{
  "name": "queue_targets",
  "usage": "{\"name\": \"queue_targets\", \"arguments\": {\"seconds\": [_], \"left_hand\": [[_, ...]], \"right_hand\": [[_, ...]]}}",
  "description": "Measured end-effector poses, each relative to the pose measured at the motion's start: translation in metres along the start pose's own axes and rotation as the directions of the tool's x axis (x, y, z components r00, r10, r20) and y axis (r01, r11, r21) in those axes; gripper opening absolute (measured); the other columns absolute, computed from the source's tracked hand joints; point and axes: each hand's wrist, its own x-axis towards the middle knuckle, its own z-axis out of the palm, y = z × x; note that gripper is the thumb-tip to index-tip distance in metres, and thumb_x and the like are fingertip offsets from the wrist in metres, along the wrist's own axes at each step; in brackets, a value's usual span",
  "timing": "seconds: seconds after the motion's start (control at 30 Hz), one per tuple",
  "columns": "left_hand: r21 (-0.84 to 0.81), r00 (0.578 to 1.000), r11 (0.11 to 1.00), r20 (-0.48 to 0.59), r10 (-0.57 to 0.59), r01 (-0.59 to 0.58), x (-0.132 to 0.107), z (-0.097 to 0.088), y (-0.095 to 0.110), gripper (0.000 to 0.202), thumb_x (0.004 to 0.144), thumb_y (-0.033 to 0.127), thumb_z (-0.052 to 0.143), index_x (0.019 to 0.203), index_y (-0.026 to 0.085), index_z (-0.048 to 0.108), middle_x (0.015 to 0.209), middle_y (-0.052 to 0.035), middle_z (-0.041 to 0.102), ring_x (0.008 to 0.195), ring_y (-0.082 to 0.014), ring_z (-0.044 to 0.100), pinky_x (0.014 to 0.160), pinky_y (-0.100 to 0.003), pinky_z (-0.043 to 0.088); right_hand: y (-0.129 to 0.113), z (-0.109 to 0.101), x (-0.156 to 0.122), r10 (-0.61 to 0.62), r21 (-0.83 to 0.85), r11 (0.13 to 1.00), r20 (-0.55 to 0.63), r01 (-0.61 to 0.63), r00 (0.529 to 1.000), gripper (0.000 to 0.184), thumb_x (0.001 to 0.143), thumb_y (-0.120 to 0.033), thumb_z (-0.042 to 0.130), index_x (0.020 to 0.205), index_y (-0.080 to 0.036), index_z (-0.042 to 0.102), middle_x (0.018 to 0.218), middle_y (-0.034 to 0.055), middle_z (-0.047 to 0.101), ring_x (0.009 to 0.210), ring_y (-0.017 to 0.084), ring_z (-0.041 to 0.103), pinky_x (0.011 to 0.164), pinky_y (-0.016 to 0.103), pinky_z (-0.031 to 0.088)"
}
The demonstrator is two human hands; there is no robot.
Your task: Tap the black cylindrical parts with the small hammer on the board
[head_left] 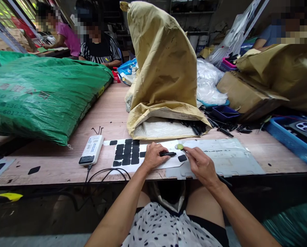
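Observation:
My left hand [153,156] is closed round a thin black stick-like part [168,154], holding it level just above a white backing sheet [145,164]. That sheet carries several black square pads [127,152] in rows, and one loose black pad [182,158] lies between my hands. My right hand [200,164] pinches a small round yellow-green piece [179,146] at its fingertips, close to the tip of the black part. Both hands rest at the near edge of the wooden table [109,113].
A white power bank [91,150] with a black cable lies left of the sheet. A green woven sack [40,92] fills the left, a tan paper sack [163,68] stands ahead, spilling black parts. A blue tray [287,132] holds a phone at right. Other people sit beyond.

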Motion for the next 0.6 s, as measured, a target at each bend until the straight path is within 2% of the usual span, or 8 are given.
{"name": "queue_targets", "arguments": {"seconds": [0.17, 0.33, 0.43, 0.6], "left_hand": [[-0.005, 1.000, 1.000, 0.006, -0.001, 0.001, -0.001, -0.001, 0.001, 0.021, 0.079, 0.039, 0.084, 0.096, 0.028, 0.078, 0.098, -0.0001, 0.076, 0.100, -0.0250, 0.057, 0.094, -0.041, 0.037], [0.000, 1.000, 1.000, 0.015, 0.003, -0.004, -0.001, -0.002, 0.001, 0.026, 0.077, 0.039, 0.085, 0.099, 0.028, 0.077, 0.099, -0.0001, 0.075, 0.101, -0.0254, 0.057, 0.094, -0.041, 0.037], [0.004, 1.000, 1.000, 0.016, 0.005, -0.005, -0.002, -0.003, 0.003, 0.027, 0.076, 0.039, 0.085, 0.099, 0.028, 0.077, 0.099, 0.0002, 0.075, 0.101, -0.0252, 0.056, 0.094, -0.041, 0.037], [0.034, 1.000, 0.999, 0.029, 0.000, -0.001, -0.001, -0.002, 0.003, 0.026, 0.079, 0.043, 0.083, 0.100, 0.029, 0.078, 0.099, -0.0012, 0.074, 0.101, -0.0255, 0.056, 0.093, -0.041, 0.037]], "right_hand": [[0.043, -0.006, 0.024, 0.065, -0.121, 0.990, -0.067, -0.072, 0.996, 0.031, 0.098, -0.029, 0.053, 0.122, -0.028, 0.072, 0.103, 0.0042, 0.073, 0.096, 0.020, 0.067, 0.082, 0.032, 0.050], [0.086, 0.004, 0.029, -0.001, -0.245, 0.969, -0.035, -0.008, 0.999, 0.029, 0.096, -0.026, 0.053, 0.118, -0.026, 0.073, 0.100, 0.0052, 0.070, 0.097, 0.022, 0.063, 0.085, 0.033, 0.048], [0.095, 0.010, 0.026, -0.036, -0.270, 0.963, -0.047, 0.022, 0.998, 0.029, 0.097, -0.026, 0.053, 0.118, -0.024, 0.073, 0.098, 0.0060, 0.069, 0.094, 0.022, 0.060, 0.085, 0.033, 0.046], [0.094, 0.013, 0.025, -0.032, -0.296, 0.955, -0.055, 0.014, 0.998, 0.030, 0.096, -0.026, 0.052, 0.118, -0.023, 0.072, 0.095, 0.0061, 0.066, 0.091, 0.022, 0.056, 0.083, 0.033, 0.043]]}}
